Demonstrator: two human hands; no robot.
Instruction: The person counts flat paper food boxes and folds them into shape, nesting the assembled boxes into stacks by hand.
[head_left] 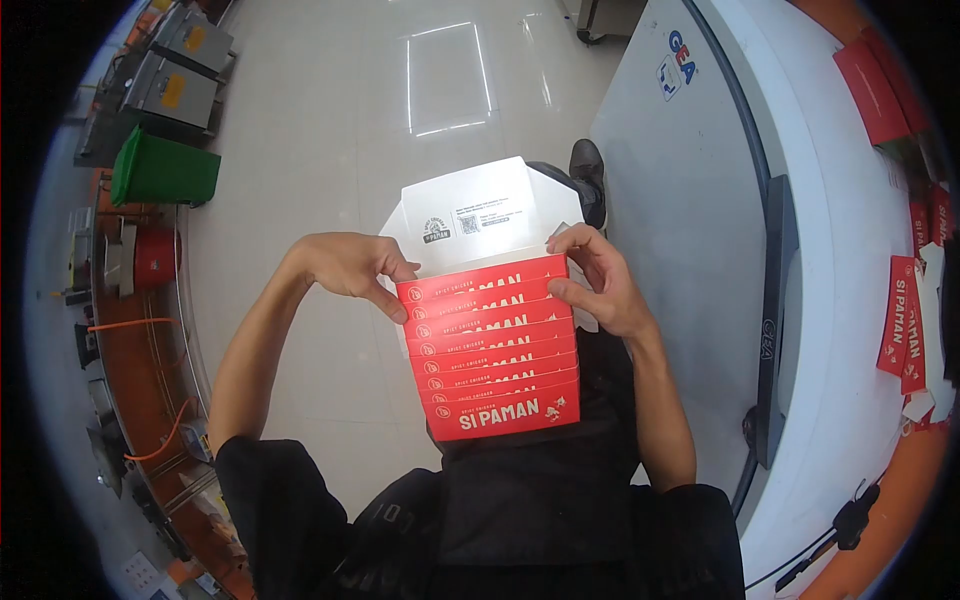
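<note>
A row of nested red food boxes (510, 375) printed "SI PAMAN" rests against my lap, their front panels overlapping like steps. At the far end, a white lid flap (470, 215) with a logo and a QR code stands raised. My left hand (350, 265) pinches the left corner of the farthest box, thumb on the outer side and fingers inside the edge. On the opposite corner, my right hand (605, 285) grips with its thumb on the red front and its fingers bent over the white edge. The boxes' undersides are hidden.
A white chest freezer (690, 200) with a dark handle (770, 330) stands close on my right. Red cartons (900, 320) lie beyond it. Along the left are a green bin (165, 168), metal fryers (170, 90) and orange shelving. Shiny floor tiles (320, 130) extend ahead.
</note>
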